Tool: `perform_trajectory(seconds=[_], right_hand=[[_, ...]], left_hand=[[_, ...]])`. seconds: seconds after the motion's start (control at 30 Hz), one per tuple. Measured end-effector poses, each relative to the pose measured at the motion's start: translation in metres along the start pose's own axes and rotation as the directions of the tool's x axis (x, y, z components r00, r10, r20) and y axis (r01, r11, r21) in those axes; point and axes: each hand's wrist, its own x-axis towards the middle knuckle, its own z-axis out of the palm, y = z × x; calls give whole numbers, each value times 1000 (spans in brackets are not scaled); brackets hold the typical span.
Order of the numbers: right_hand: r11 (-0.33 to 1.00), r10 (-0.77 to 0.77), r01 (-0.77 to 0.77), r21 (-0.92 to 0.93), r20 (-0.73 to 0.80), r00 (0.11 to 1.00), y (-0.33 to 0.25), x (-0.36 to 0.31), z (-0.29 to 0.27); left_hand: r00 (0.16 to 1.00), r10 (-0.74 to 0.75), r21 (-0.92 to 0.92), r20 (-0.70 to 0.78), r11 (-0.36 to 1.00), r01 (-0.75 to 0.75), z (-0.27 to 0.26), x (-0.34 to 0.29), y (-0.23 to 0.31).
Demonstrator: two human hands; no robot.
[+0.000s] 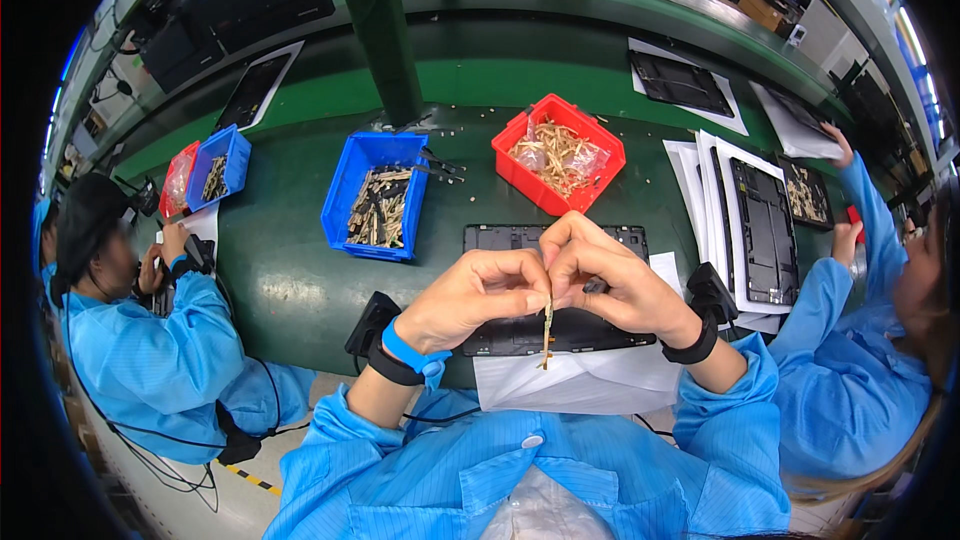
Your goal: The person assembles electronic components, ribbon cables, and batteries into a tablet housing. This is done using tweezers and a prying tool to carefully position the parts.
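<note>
- Nearest, the left hand (478, 295) and the right hand (610, 285) meet in front of the chest, both wrists banded in black, both sleeves bright blue.
- Between them hangs a thin tan strip (547, 325), dangling over the white sheet (570, 380) at the table edge. Each hand pinches its upper end between thumb and fingertips pressed together.
- The work looks like peeling or separating that strip (a judgement only). It would go best with the pinch kept near the top end, the pull slow and even, and the strip held clear of the dark flat panel (555, 285) beneath.
- Pose: the left fist is curled with knuckles up; the right arches over it, its index finger raised, forearms converging from the lower edge.
- Farther out, a blue bin (345, 202) holds similar tan pieces, and a red bin (605, 145) holds tangled ones in clear bags.
- At the left a seated person (150, 340) in blue works beside a small blue bin (238, 145); at the right a second person's sleeve (850, 340) reaches toward a stack of framed panels (760, 230).
</note>
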Motion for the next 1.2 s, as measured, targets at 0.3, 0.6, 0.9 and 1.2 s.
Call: perform_trajectory(seconds=[0.3,0.6,0.9,1.2], right_hand=[[1000,4,-4,-11,-77,997,1,-2,2],[1000,20,-20,1,-16,1000,0,0,-2],[997,9,-10,-74,-16,1000,-3,1,-4],[637,-138,-228,-737,-399,906,57,47,-85]], left_hand=[[999,52,53,-15,997,-51,-1,1,-1],[1000,7,19,11,1000,-7,0,0,1],[976,178,130,-123,978,-162,-3,-3,-3],[800,339,233,-495,939,-254,6,-2,-14]])
